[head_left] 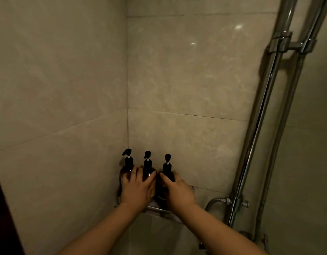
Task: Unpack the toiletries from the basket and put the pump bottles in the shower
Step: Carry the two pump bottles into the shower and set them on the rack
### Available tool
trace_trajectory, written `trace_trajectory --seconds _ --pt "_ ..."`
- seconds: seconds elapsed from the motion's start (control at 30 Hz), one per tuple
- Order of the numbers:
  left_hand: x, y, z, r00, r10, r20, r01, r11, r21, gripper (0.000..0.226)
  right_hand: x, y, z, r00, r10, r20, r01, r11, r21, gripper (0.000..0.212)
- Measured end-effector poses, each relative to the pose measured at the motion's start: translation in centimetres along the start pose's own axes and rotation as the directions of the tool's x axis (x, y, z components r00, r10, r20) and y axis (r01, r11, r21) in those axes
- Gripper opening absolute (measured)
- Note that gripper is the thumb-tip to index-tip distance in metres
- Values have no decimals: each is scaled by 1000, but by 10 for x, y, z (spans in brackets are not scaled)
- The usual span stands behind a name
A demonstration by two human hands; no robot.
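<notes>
Three dark amber pump bottles with black pump heads stand upright in a row on a metal corner shelf (159, 210) in the tiled shower corner. My left hand (138, 189) wraps around the middle pump bottle (147, 165), its fingers spread toward the left pump bottle (127, 163). My right hand (178, 192) grips the body of the right pump bottle (167, 167). Both hands hide most of the bottle bodies. The basket is not in view.
Beige tiled walls meet in the corner behind the bottles. Chrome shower pipes (265, 115) run up the right side, with a valve and hose fitting (236, 201) just right of the shelf. A dark edge (4, 218) lies at the far left.
</notes>
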State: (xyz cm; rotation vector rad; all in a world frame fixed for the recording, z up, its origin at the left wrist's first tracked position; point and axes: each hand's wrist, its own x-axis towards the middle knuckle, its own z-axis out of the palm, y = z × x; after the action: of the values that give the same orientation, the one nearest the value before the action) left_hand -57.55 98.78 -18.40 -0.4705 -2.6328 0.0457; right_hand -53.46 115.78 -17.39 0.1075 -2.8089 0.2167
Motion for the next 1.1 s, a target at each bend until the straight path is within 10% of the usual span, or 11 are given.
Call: trace_trajectory --seconds 0.67,0.9,1.1 --pt "-12 -29 10 988 135 -69 -146 972 -186 56 -14 10 12 986 -51 -161 86 972 220 60" --pt "-24 -36 13 945 -246 -216 92 833 -545 44 -12 10 12 941 186 -282 -33 881 471 62" --pt "-2 -28 0 902 -430 -16 289 633 -718 87 10 8 7 947 273 -170 -122 794 595 73"
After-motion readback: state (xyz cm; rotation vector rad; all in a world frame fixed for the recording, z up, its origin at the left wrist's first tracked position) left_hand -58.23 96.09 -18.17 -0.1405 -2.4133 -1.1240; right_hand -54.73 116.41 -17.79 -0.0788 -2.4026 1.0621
